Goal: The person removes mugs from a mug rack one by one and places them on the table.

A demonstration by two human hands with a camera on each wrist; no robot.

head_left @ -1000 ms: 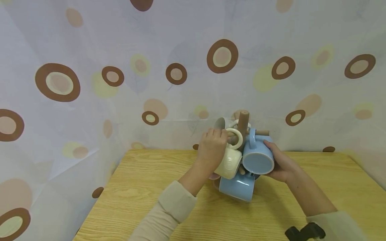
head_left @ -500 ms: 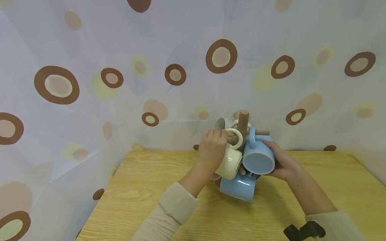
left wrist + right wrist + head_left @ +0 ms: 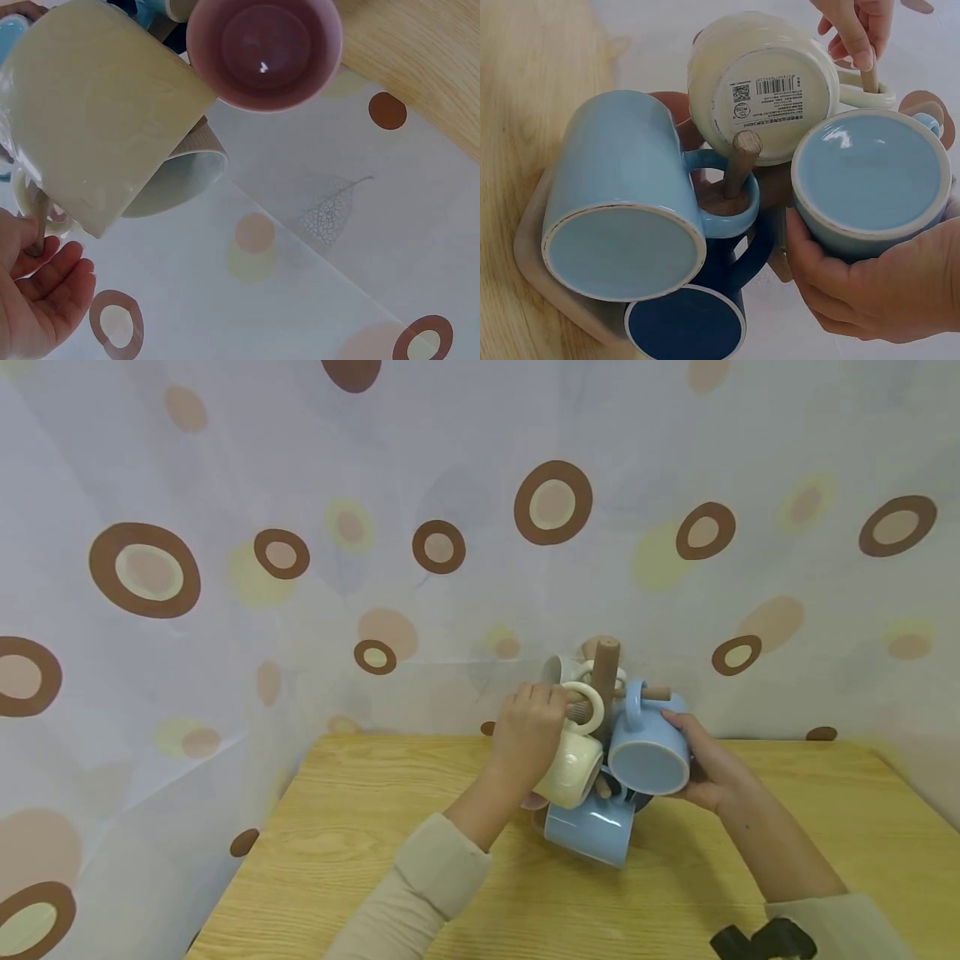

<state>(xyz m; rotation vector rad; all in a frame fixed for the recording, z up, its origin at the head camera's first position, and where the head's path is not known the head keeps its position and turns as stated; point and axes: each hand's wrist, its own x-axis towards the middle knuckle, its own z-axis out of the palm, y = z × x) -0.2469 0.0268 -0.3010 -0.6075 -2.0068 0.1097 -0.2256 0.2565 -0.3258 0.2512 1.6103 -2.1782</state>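
Compared with a second ago, only a small change: light blue mug (image 3: 649,758) shifted slightly to the right and turned a little more bottom-out, handle now close against the short peg (image 3: 654,692) of the wooden mug tree (image 3: 604,668). Right hand (image 3: 705,768) still wrapped around the body of this mug, fingers curled on its side, so probably not yet left hanging by its own weight. Left hand (image 3: 527,735) unchanged, pinching at the handle of the cream mug (image 3: 570,766) where another peg passes through; whether touching handle or peg, hard to tell.

About the containers: all hanging tilted or mouth-down on the tree. Pink mug (image 3: 264,52) seen from inside in the left wrist view, nothing in it. Pale mug (image 3: 184,176) behind the cream one, the visible part of its inside also bare. Second light blue mug (image 3: 622,202) and dark blue mug (image 3: 690,319) showing only bottoms, inside hidden. Tree standing on the wooden surface (image 3: 375,827), near the dotted curtain (image 3: 225,485).
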